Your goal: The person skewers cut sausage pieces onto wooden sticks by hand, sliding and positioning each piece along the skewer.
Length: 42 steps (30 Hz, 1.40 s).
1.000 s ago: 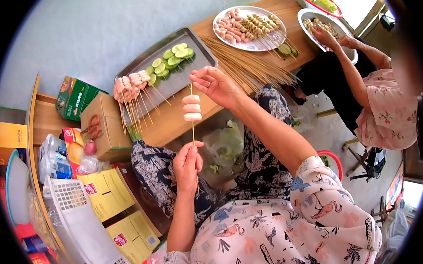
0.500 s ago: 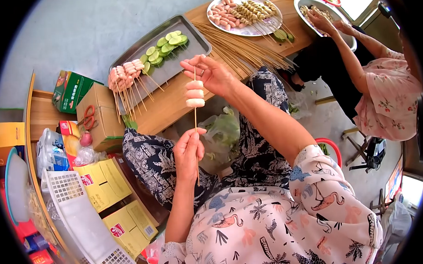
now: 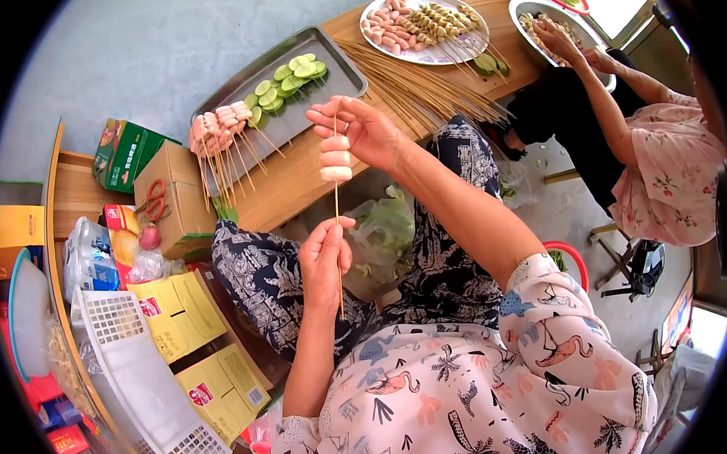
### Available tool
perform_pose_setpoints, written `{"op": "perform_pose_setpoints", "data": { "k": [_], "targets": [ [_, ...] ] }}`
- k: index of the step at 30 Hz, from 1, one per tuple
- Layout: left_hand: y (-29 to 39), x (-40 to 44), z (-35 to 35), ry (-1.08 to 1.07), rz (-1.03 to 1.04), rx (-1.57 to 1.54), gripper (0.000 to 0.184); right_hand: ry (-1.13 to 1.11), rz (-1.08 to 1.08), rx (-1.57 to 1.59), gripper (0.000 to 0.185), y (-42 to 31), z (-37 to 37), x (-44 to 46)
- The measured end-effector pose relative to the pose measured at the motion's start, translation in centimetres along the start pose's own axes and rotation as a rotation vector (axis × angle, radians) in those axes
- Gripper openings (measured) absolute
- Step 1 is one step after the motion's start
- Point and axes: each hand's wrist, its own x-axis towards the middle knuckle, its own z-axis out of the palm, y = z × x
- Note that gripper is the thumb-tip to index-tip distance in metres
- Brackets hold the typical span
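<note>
Upright over my lap stands a thin wooden skewer [image 3: 338,202] with three pale pink sausage pieces [image 3: 335,159] threaded near its top. Below them, my left hand [image 3: 323,259] is closed round the lower part of the stick between thumb and fingers. My right hand [image 3: 368,131] is at the upper end beside the sausage pieces, its fingers loosely apart around the bare tip; whether it touches the sausage is hard to see. On the metal tray [image 3: 207,100] beyond lie finished sausage skewers [image 3: 216,130] and skewered green slices [image 3: 288,81].
Loose bamboo sticks [image 3: 411,85] lie on the wooden table [image 3: 278,194]. A plate [image 3: 373,50] bears sausages and skewers at the back. On the right, a co-worker's hands reach into a bowl [image 3: 525,29]. Boxes, scissors [image 3: 156,200] and a white basket [image 3: 136,371] stand left.
Almost nothing differs. My right hand's fingers have shifted very slightly, and the whole view has moved a little; the skewer stays in my left hand.
</note>
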Motion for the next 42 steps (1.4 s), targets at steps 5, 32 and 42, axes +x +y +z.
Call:
{"op": "perform_pose_setpoints", "data": {
  "k": [5,32,42],
  "targets": [
    [0.1,0.0,0.0,-0.004,0.007,0.011,0.024,-0.027,0.003,0.009,0.026,0.1,0.0,-0.2],
    [0.1,0.6,-0.1,-0.005,0.008,-0.031,0.024,-0.081,0.153,0.148,0.028,0.2,0.7,-0.2],
    [0.0,0.8,-0.3,0.052,0.056,0.035,0.023,-0.101,0.116,0.055,0.031,0.4,2.2,-0.7]
  ]
}}
